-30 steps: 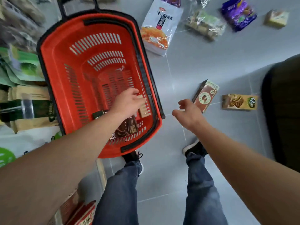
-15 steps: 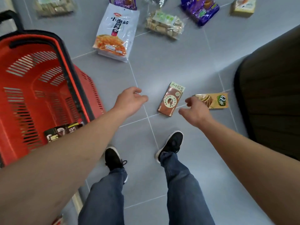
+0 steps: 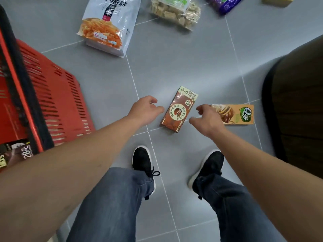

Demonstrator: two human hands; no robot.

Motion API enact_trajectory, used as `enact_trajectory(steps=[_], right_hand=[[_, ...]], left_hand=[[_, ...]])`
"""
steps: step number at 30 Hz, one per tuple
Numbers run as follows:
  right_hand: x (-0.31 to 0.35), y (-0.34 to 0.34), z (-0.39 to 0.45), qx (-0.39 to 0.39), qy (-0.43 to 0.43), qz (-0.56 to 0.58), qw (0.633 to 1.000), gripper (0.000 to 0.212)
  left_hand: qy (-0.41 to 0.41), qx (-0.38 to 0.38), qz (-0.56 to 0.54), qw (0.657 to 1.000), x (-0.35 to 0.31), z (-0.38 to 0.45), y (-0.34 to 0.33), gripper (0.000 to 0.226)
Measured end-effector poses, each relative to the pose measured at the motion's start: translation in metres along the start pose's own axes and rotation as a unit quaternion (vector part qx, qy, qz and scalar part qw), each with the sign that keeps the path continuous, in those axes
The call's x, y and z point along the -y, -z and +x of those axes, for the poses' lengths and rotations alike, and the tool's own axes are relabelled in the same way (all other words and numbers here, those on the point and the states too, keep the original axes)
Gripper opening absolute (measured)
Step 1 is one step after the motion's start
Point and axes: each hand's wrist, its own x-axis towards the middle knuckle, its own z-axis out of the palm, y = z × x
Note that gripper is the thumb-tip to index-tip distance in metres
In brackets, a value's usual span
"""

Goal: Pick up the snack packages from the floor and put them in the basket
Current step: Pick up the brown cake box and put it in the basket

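Grey tiled floor [image 3: 183, 67] is filling most of the frame. Red slatted plastic basket with a black rim [image 3: 57, 103] is sitting at the left edge; a dark printed snack pack [image 3: 16, 153] is already lying inside it at lower left.

Large white glossy bag printed with orange strips [image 3: 109, 23] is lying at upper centre-left. Clear bag of beige cubes [image 3: 174, 12] is lying just right of it, a purple wrapper [image 3: 225, 4] further right at the top edge.

Centre frame: brown rectangular carton with a pale green end [image 3: 180, 110] is lying flat across a tile joint. Orange-tan flat carton with a green logo [image 3: 234, 114] is lying just right of it.

Left hand [image 3: 145, 109] is hovering just left of the brown carton, fingers loosely curled, holding nothing. Right hand [image 3: 207, 119] is reaching between the two cartons, fingers spread and relaxed, also holding nothing, partly covering the orange-tan carton's left end.

Judged step: reaching for the next pickup. Next move is calling for closing fingers across a carton's narrow sides, lifting, then carrying left to the basket.
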Motion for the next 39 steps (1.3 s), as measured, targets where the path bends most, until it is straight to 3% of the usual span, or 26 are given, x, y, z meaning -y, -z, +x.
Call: enact_trajectory(steps=[13,18,26,32,35,39], right_hand=[[-0.07,-0.088,0.181,-0.001,0.064,-0.056,0.996,0.054],[-0.079,-0.105,0.218,-0.057,0.114,-0.114,0.985,0.071],[-0.098,-0.12,0.245,-0.072,0.164,-0.191,0.965,0.102],[-0.112,-0.119,0.241,-0.168,0.022,-0.131,0.977,0.1],[-0.117,-0.121,0.238,-0.169,-0.028,-0.074,0.982,0.094],[-0.129,-0.124,0.242,-0.159,-0.058,0.077,0.983,0.081]], left_hand=[[0.028,-0.037,-0.033,0.998,0.064,0.16,-0.116,0.051],[0.029,-0.098,-0.059,0.993,0.082,0.189,-0.135,0.044],[0.028,-0.161,-0.121,0.979,0.107,0.221,-0.155,0.033],[0.035,-0.231,-0.136,0.963,0.112,0.233,-0.157,0.037],[0.04,-0.207,-0.147,0.966,0.113,0.234,-0.165,0.047],[0.035,-0.181,-0.179,0.966,0.112,0.233,-0.169,0.044]])
